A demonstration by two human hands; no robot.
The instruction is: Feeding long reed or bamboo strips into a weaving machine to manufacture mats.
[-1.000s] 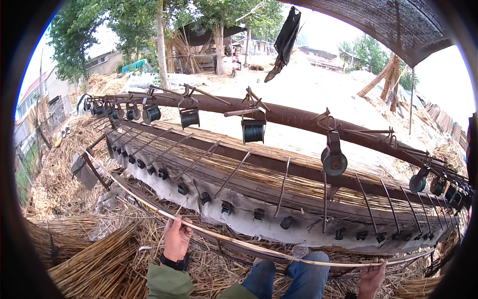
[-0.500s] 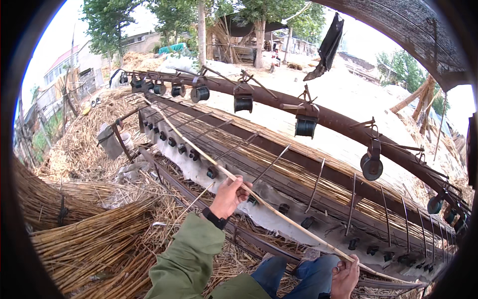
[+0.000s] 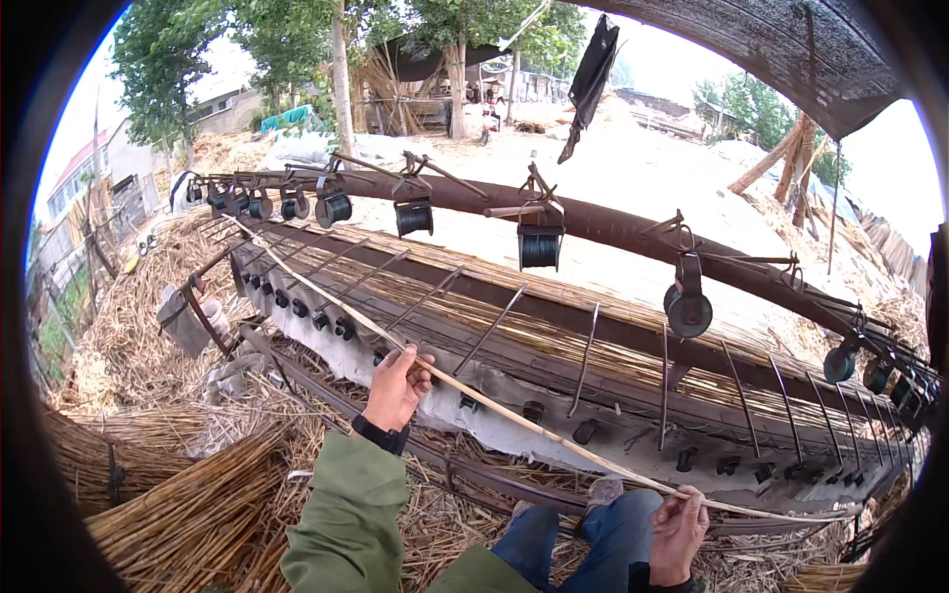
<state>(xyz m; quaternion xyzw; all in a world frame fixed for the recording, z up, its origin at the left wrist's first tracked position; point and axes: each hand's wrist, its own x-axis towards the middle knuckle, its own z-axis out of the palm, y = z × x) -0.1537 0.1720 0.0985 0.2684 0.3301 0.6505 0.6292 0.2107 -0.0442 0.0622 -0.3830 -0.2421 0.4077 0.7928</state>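
A long pale reed stalk point(image 3: 539, 427) runs slantwise in front of me, from the far left of a rusty metal frame point(image 3: 474, 188) down to the lower right. My left hand point(image 3: 397, 383), with a dark band at its wrist, is closed around the stalk near its middle. Toward the near end, my right hand point(image 3: 678, 529) pinches it between thumb and fingers. Beyond the stalk, thin metal prongs point(image 3: 491, 329) stick up along the frame, and reeds laid side by side point(image 3: 633, 333) lie behind them.
Spools of dark cord point(image 3: 540, 245) hang from the frame's upper pipe, and several more sit along its pale lower face. Bundles of reeds point(image 3: 188, 504) lie at the left on ground strewn with loose straw. A dark strip of cloth point(image 3: 593, 84) dangles at the top.
The view has swung to the right, so the frame and trees sit farther left. Both hands keep their hold on the reed stalk, and the right hand appears slightly higher.
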